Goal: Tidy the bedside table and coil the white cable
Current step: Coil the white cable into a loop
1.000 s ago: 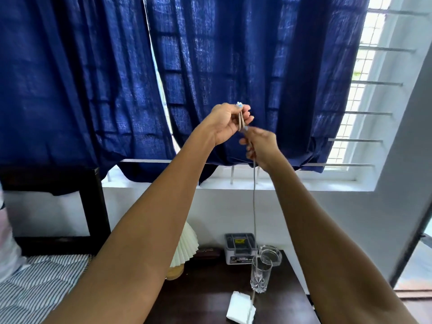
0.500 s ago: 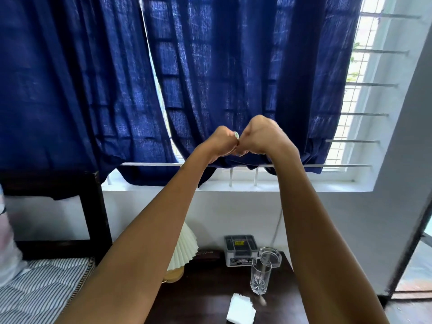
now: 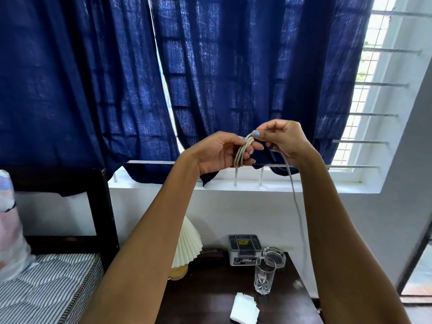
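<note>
Both hands are raised in front of the blue curtain. My left hand [image 3: 218,154] holds a few loops of the white cable [image 3: 242,153] wound around its fingers. My right hand [image 3: 284,139] pinches the cable at the top of the loops. The free end of the cable hangs from under my right hand, down along my right forearm towards the dark bedside table [image 3: 210,291].
On the table stand a tall drinking glass [image 3: 264,278], a glass ashtray [image 3: 274,256], a grey box [image 3: 244,249], a pleated white lamp [image 3: 187,244], a dark flat case [image 3: 211,253] and a white tissue [image 3: 244,309]. A striped mattress [image 3: 42,291] lies to the left.
My hands have dropped and parted a little. A second ago the cable was one folded strand; now several loops lie around my left fingers and the hanging end is shorter.
</note>
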